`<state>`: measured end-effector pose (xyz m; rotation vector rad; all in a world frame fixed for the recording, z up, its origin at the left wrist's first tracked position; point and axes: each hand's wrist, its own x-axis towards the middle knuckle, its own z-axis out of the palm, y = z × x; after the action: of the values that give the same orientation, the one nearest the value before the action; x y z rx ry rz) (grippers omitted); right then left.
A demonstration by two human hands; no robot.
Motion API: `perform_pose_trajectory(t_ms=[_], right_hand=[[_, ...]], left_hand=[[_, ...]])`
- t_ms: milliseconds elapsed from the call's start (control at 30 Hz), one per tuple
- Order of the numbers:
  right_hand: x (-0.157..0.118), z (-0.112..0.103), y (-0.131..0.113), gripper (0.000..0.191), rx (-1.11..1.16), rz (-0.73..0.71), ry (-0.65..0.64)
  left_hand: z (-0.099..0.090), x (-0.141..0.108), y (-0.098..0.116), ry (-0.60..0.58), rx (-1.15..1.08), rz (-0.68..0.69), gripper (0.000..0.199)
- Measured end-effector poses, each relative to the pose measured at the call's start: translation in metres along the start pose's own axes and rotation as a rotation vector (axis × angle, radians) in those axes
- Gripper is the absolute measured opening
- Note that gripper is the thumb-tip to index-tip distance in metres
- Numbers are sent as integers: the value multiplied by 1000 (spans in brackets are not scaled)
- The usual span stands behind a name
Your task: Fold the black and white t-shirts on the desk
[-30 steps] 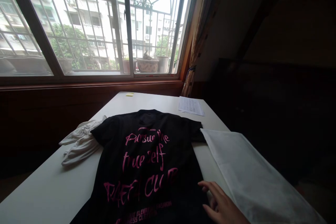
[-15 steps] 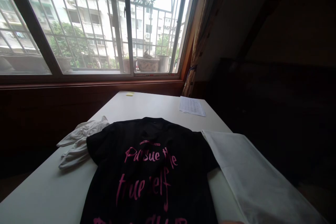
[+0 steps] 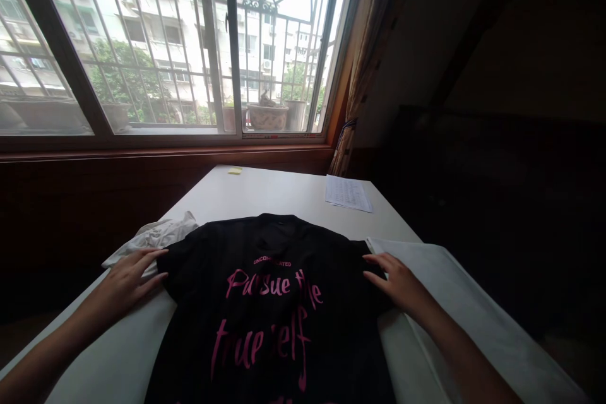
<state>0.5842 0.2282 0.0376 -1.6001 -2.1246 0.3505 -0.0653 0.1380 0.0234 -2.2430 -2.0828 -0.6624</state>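
A black T-shirt [image 3: 269,303] with pink lettering lies spread on the white table, its neckline toward the window and its lower end cut off by the frame. My left hand [image 3: 135,274] is at the edge of the left sleeve, thumb and fingers apart, fingertips at the cloth. On the opposite sleeve rests my right hand [image 3: 392,278], its thumb and fingers also apart. Beneath and beyond my left hand lies a crumpled white cloth [image 3: 165,231]. A flat white fabric piece [image 3: 454,290] lies under my right forearm.
The white table [image 3: 269,192] reaches to the wall under a barred window [image 3: 165,44]. Printed papers [image 3: 349,193] lie near its far right corner, and a small yellow note [image 3: 235,171] near the far left one. A tied curtain [image 3: 344,145] hangs beside the window.
Both my hands have come into view from below and reached the two sleeves. The T-shirt lies as before.
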Motion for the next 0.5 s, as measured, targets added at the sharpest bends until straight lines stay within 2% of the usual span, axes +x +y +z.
perform_pose_trajectory(t_ms=[133,267,367,500], right_hand=[[41,20,31,49,-123,32,50],[64,36,50,58,-185,109,-16],[73,43,55,46,-151,64,-55],[82,46,54,16,-125,37,-54]], left_hand=[[20,45,-8,-40,40,-17,63],[35,57,0,-122,127,-43,43],[32,53,10,-99,156,-96,39],[10,46,18,22,48,-140,38]])
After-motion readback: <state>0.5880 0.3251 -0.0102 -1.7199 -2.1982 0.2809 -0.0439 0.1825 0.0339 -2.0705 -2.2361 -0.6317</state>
